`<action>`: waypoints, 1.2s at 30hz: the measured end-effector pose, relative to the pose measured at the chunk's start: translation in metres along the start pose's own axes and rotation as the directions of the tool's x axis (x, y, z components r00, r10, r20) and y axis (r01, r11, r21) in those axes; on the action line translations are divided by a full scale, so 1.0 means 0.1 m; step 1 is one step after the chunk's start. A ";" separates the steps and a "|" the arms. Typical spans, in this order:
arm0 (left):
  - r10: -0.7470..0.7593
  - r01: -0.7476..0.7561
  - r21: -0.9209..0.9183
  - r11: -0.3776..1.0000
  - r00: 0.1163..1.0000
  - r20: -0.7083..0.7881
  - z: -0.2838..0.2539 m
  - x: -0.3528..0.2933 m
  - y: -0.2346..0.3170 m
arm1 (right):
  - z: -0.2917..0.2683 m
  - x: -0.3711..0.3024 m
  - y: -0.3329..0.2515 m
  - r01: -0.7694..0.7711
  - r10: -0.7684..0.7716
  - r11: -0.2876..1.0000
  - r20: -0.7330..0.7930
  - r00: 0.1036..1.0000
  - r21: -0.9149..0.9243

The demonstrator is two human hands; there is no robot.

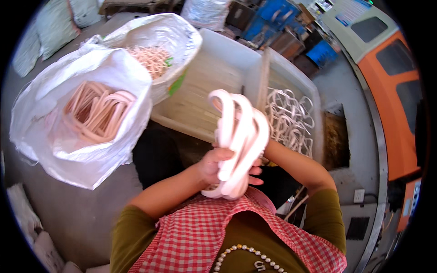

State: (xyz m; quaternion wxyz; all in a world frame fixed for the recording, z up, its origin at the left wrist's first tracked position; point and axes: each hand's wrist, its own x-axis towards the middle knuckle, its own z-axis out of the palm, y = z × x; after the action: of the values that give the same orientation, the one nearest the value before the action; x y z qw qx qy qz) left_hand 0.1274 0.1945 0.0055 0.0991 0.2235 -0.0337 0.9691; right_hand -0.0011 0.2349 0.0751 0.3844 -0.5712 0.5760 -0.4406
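My left hand (215, 163) is closed around a thick bundle of pale pink, loop-shaped plastic or rubber strips (243, 134), held upright in front of my chest. Its thumb lies across the near side, and fingertips show at the bundle's right edge. My right forearm (298, 161) reaches in behind the bundle, whose loops hide the right hand, so its fingers cannot be seen. More pink loops (100, 111) lie in an open white woven sack (38, 132) on the left.
Behind stands a second white sack (182, 36) with small pink pieces (152, 61). A large pale plastic tub (227, 54) with a divider (263, 77) sits ahead; white loops (291, 118) fill its right part. An orange and grey machine (387, 68) stands at the right.
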 end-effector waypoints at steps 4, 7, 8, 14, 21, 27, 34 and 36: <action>-0.056 0.074 0.207 0.975 0.994 -0.092 0.37 0.10 0.03 | 0.25 -0.18 -0.39 -0.229 0.327 0.882 -0.185 0.927 0.412; -0.057 0.081 0.170 0.982 0.988 -0.145 0.56 0.12 0.02 | 0.12 -0.02 -0.35 -0.115 0.136 0.985 -0.171 0.976 0.131; -0.034 0.063 0.230 0.971 0.991 -0.127 0.64 0.12 0.03 | 0.08 0.09 -0.36 -0.047 0.044 0.999 -0.175 0.984 -0.014; 0.081 -0.069 0.618 0.783 0.997 0.008 1.55 0.00 0.35 | -0.42 0.70 -0.57 0.185 -0.682 0.516 -0.271 0.679 -0.836; 0.264 -0.185 0.827 0.531 0.964 0.047 2.33 -0.53 0.53 | -0.64 1.39 -0.50 0.267 -0.440 0.893 -0.585 0.682 -0.361; 0.386 -0.224 0.952 0.208 0.913 0.130 2.46 -1.01 0.86 | 0.11 1.94 -0.39 0.172 -0.193 0.970 -0.113 0.975 -0.175; 0.045 0.513 0.836 0.194 0.847 -0.530 2.32 -1.31 1.10 | 0.63 2.54 -0.16 -0.168 0.122 0.972 0.257 0.959 0.163; 0.081 0.444 0.732 0.517 0.826 -0.558 2.24 -1.43 1.11 | 0.70 2.57 -0.17 -0.136 0.082 0.978 0.309 0.948 0.160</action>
State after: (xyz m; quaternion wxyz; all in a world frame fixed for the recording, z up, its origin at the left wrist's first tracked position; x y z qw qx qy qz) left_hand 0.3253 0.0358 0.1412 0.0905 -0.0295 0.4881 0.8676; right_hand 0.0573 -0.0257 0.0843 0.5410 -0.5619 0.4997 -0.3766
